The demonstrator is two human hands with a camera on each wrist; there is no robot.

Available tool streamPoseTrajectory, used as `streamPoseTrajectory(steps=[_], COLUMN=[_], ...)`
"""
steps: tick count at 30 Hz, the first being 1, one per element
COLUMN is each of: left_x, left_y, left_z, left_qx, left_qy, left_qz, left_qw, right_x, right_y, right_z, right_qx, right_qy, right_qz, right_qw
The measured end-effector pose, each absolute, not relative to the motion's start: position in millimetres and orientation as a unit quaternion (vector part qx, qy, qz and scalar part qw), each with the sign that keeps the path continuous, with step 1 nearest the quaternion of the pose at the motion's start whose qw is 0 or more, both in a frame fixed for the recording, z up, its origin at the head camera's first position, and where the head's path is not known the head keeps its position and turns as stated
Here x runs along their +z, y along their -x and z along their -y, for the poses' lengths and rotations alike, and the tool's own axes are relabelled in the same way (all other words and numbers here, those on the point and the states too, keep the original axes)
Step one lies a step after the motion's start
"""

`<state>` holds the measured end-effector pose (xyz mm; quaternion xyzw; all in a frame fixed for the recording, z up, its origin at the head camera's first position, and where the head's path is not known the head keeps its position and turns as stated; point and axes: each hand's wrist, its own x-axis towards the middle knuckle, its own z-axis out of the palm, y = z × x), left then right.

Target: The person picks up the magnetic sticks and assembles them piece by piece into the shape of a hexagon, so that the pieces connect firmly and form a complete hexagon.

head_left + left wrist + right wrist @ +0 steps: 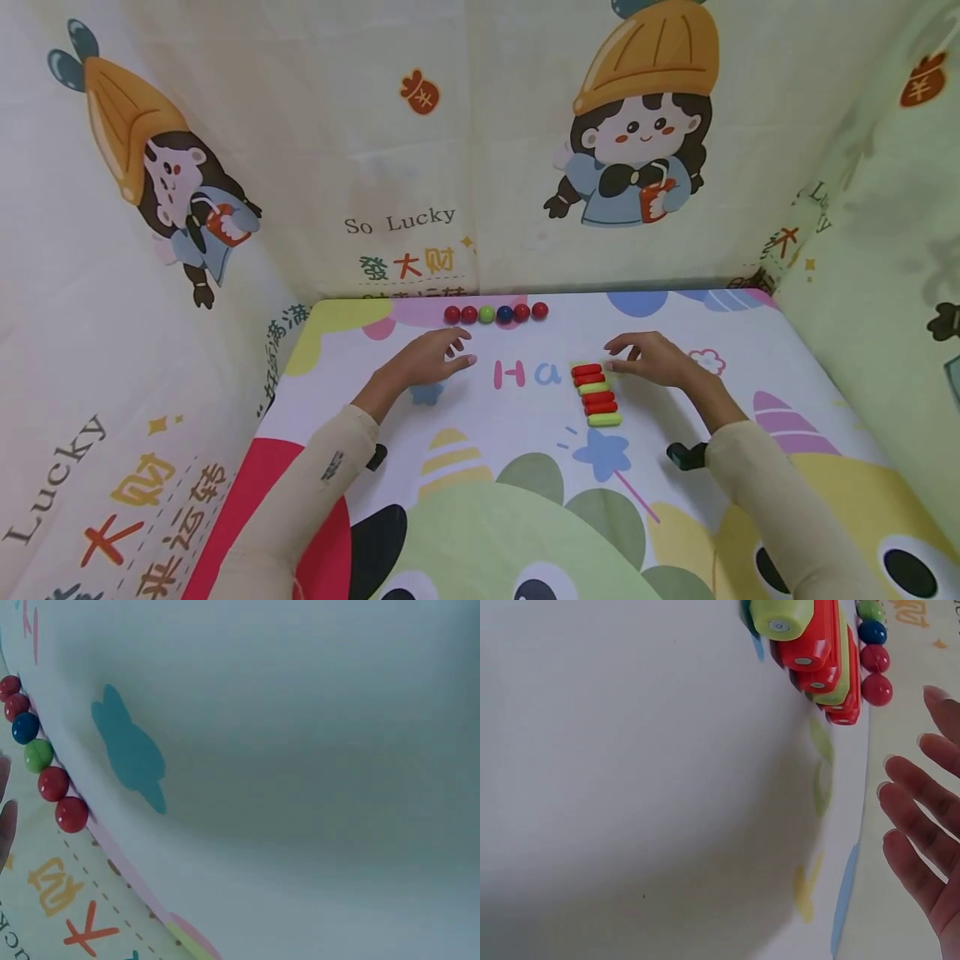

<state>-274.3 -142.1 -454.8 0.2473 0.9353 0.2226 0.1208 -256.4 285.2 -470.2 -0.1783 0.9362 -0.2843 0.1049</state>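
Note:
My left hand [431,358] hovers over the left half of the table, its fingers loosely bent and holding nothing. Beyond it, a straight row of small shiny balls, with red balls [452,315] at both ends and a green ball [487,314] and a dark blue ball [504,314] in the middle, lies along the far edge. My right hand [651,357] is also bare, its fingers spread apart in the right wrist view. Its fingertips are right beside the far end of a column of red blocks [600,408] and light green blocks [604,420], elongated and laid side by side.
The tabletop [525,442] has a printed cover with cartoon shapes and the letters "Ha". Patterned cloth [517,167] hangs behind the table and along both sides. Dark wrist devices [686,456] show at both sleeves.

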Motion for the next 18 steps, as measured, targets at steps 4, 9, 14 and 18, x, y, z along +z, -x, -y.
streamPoseTrajectory(steps=[4,9,14,18], left_x=[-452.2,-452.8,-454.6,-454.0], left_y=[279.2,286.8,294.9,300.2], left_z=[131.7,120.8,111.4,105.6], left_qx=[0.229,0.238,0.25,0.25], left_qy=[-0.24,-0.244,-0.259,-0.273], left_qz=[-0.937,-0.934,-0.928,-0.926], left_qw=[0.114,0.104,0.091,0.076], right_x=[-473.6,-476.7,-479.3,-481.1], right_y=[260.6,263.2,264.3,266.9], right_z=[-283.1,-279.3,-277.4,-275.7], right_qx=[-0.285,-0.291,-0.288,-0.279], right_qy=[0.186,0.186,0.183,0.183], right_qz=[-0.932,-0.929,-0.929,-0.933], right_qw=[0.12,0.134,0.142,0.138])
